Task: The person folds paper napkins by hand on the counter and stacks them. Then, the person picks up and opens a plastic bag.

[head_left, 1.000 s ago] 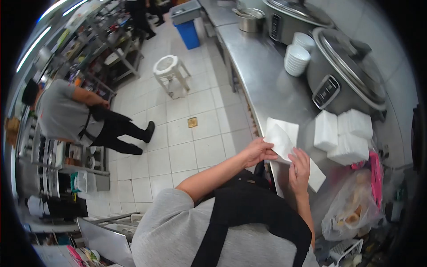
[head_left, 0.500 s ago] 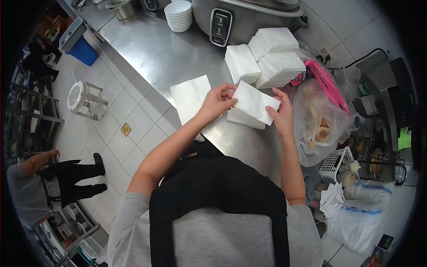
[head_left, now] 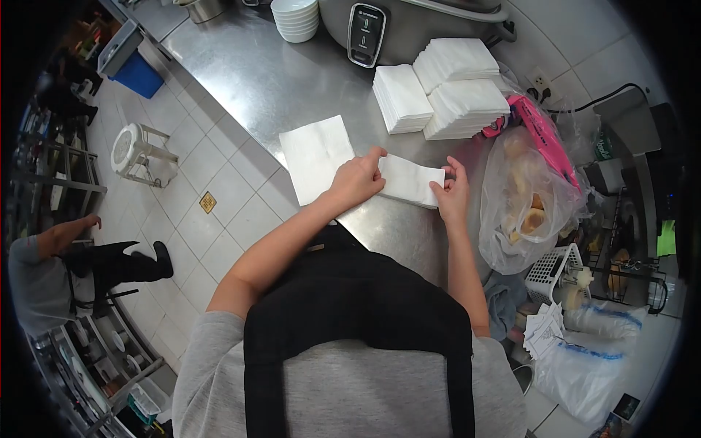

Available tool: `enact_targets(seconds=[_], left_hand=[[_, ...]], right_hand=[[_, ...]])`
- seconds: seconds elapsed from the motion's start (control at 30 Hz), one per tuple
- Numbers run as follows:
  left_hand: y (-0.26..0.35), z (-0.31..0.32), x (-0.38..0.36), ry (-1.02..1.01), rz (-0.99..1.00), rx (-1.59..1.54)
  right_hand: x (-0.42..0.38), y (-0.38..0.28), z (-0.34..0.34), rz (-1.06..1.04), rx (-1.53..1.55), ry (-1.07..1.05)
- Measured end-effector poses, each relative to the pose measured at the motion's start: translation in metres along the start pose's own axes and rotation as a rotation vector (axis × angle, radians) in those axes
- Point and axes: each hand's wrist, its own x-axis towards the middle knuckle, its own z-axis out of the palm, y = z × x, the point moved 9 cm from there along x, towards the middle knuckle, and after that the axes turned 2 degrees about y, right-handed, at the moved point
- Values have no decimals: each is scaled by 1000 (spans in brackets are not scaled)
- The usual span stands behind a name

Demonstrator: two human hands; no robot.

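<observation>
A folded white paper napkin [head_left: 410, 177] lies on a small pile of the same on the steel counter. My left hand [head_left: 356, 179] is at its left end, thumb and curled fingers closed on the edge. At the opposite end my right hand [head_left: 452, 193] pinches the short edge between thumb and fingers. Left of my left hand, partly under it, rest larger, unfolded napkins [head_left: 314, 155]. Behind the small pile stand several thick stacks of folded napkins [head_left: 467, 106].
A large grey cooker [head_left: 431, 29] and stacked white bowls [head_left: 296, 20] stand at the back of the counter [head_left: 241, 87]. To the right are a plastic bag of bread [head_left: 526, 212] and a white basket [head_left: 553, 274]. Another person [head_left: 55, 274] and a stool [head_left: 136, 155] are at left.
The folded napkin has come down from mid-air onto the small pile. Both hands lowered with it, and my left hand shifted slightly down and left. The person at left has moved a little.
</observation>
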Motion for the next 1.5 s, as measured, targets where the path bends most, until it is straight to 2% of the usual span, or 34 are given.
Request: enact_targets(seconds=[0.1, 0.17, 0.2, 0.27, 0.3, 0.37, 0.47, 0.53, 0.6, 0.63, 0.7, 0.77, 0.8, 0.87, 0.93, 1.0, 1.07, 1.2, 1.27, 1.4, 1.47, 1.5], left_hand=[[-2, 8, -3, -70, -31, 100], [15, -3, -8, 118, 166, 276], [18, -3, -6, 119, 164, 275], [47, -1, -8, 155, 405, 343], [48, 5, -7, 155, 401, 344], [52, 33, -12, 102, 515, 507], [21, 58, -14, 28, 396, 555], [20, 49, -16, 67, 413, 599], [20, 47, -12, -43, 447, 447], [22, 32, -13, -33, 440, 451], [34, -9, -26, 1, 506, 257], [-3, -47, -49, -149, 181, 380], [-14, -56, -62, -39, 217, 424], [-19, -67, -77, 78, 337, 443], [-32, -66, -75, 70, 299, 386], [-40, -70, -68, 72, 266, 331], [-53, -69, -60, -29, 110, 249], [-25, -76, -69, 66, 197, 315], [-19, -77, -73, 173, 304, 363], [-38, -88, -64, 230, 259, 156], [-54, -85, -59, 107, 141, 56], [-53, -90, -59, 113, 142, 53]], right_hand=[[-6, -3, 1, 1, -104, -7], [-12, -26, 0, -148, -357, 5], [-12, -28, 0, -149, -357, 3], [-22, -63, 6, -543, -458, 53], [-23, -66, 9, -542, -456, 50], [-27, -68, 45, -599, -754, -179], [-32, -55, 78, -664, -859, -301], [-33, -47, 85, -643, -816, -322], [-31, -43, 85, -606, -819, -348], [-31, -44, 86, -618, -816, -353], [-29, -41, 83, -602, -810, -368], [-26, -43, 78, -564, -789, -389], [-23, -43, 76, -506, -764, -396], [-24, -69, 76, -577, -757, -347], [-25, -96, 79, -645, -750, -298], [-30, -125, 92, -759, -526, -379], [-36, -138, 107, -776, -478, -433], [-43, -147, 130, -769, -407, -511], [-46, -148, 135, -774, -402, -526], [-45, -145, 133, -745, -359, -525], [-43, -140, 133, -715, -369, -557], [-41, -137, 134, -683, -374, -587]])
